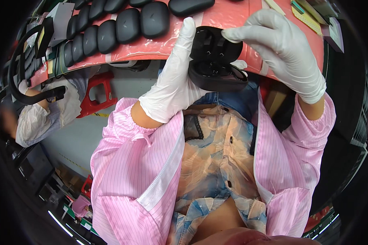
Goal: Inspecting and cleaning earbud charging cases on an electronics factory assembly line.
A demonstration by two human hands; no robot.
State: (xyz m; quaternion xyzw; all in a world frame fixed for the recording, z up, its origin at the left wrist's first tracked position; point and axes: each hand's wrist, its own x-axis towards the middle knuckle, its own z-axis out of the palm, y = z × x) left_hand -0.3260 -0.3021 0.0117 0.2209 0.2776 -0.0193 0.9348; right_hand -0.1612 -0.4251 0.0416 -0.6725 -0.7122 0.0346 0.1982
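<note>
My left hand [173, 77] wears a white glove and holds a black earbud case [218, 83], its lid raised. The left thumb lies along the side of the case, and pale gloved fingertips show at its far side. Inside the case are glossy dark hollows; whether earbuds sit in them is too dark to tell. My right hand [280, 51], also in a white glove, comes from the right with thumb and fingers drawn together. Its fingertips touch the upper right of the open lid [208, 45]. Anything small between them is hidden.
Several closed black cases [154, 20] stand in rows on the red padded worktop [151, 51] at left. A yellow tray [306, 18] lies at the far right. A black curved tube [18, 92] and a red stool [98, 94] are at left, near another person's white-covered arm [49, 112].
</note>
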